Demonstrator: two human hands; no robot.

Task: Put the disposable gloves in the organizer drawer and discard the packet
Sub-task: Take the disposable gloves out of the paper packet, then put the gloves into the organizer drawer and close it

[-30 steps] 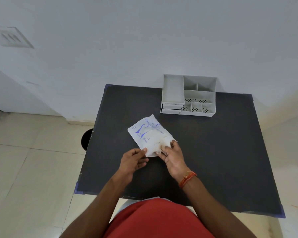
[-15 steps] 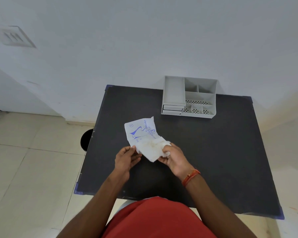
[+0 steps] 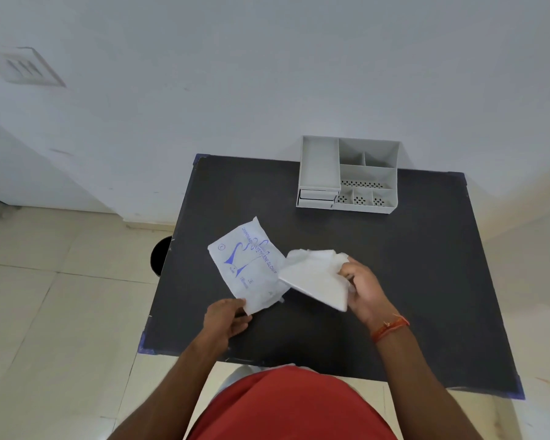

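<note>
A white packet [image 3: 250, 266] with blue print is pinched at its near corner by my left hand [image 3: 227, 317], just above the black table [image 3: 394, 281]. To its right, my right hand [image 3: 361, 289] grips a folded white wad of disposable gloves [image 3: 315, 277], fully out of the packet and touching its right edge. The grey organizer [image 3: 348, 174] stands at the table's far edge against the wall; its small drawers [image 3: 316, 198] at the lower left front look closed.
A dark round bin [image 3: 161, 255] sits on the tiled floor under the table's left edge. The white wall runs right behind the organizer. Bare black tabletop lies to the right of my hands and in front of the organizer.
My right hand has pulled the gloves out of the packet and moved right. My left hand kept the packet, which now hangs flatter and empty-looking to the left.
</note>
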